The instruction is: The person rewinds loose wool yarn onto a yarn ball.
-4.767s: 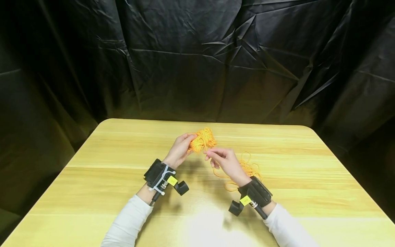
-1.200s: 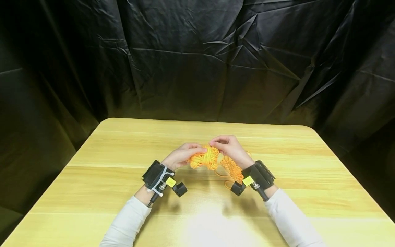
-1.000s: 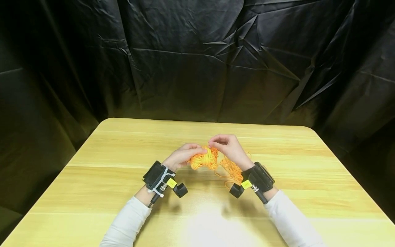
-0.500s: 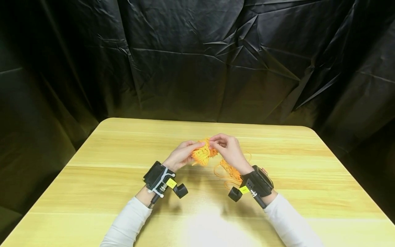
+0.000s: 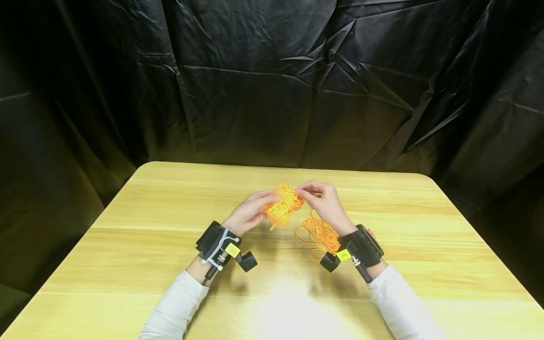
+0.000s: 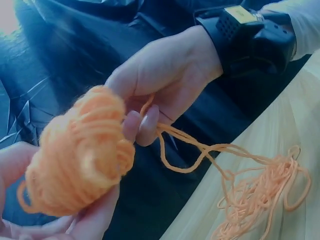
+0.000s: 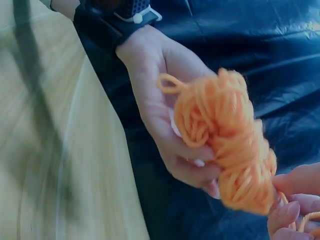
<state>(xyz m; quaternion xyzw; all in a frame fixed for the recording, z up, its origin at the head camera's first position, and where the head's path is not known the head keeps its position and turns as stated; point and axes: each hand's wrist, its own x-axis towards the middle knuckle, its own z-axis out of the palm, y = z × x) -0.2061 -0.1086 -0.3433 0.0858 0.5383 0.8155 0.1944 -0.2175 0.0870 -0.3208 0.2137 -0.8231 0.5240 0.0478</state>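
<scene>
My left hand grips a bundle of orange yarn, wound thick and cinched round its middle, a little above the table. A small loop sticks out at the bundle's near end, plain in the right wrist view beside the yarn bundle. Thumb and fingertips of my right hand pinch a strand of yarn at the bundle's right end. From that hand the yarn trails down to a loose tangled heap on the table, partly hidden behind the right wrist in the head view.
A light wooden table spreads under both arms. Behind its far edge hangs a black sheet. Each wrist wears a black strapped camera mount, the left mount and the right mount.
The bundle has turned and tilted in my left hand, its near end now pointing down toward me. My right hand circled round it, and over the last half second drew slightly right.
</scene>
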